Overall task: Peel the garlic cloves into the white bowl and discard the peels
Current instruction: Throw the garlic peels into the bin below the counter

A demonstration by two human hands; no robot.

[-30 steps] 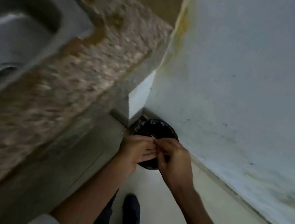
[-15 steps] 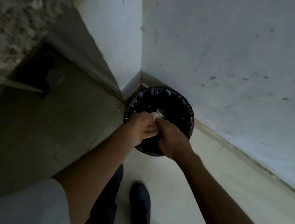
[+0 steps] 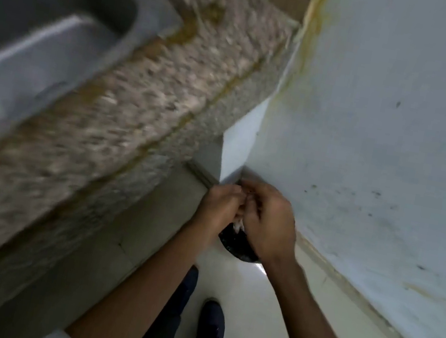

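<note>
Left hand (image 3: 219, 207) and right hand (image 3: 269, 221) curled, pinching peels (image 3: 238, 225) between them, above bin (image 3: 236, 247) by wall (image 3: 385, 138). Higher than half second ago, bin mostly hidden now. Peels not dropped yet; likely shaking last bits off. Bowl out of sight

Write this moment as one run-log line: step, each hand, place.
step: discarding | left hand: grips garlic peels | right hand: grips garlic peels | place: above black-lined bin by wall
</note>
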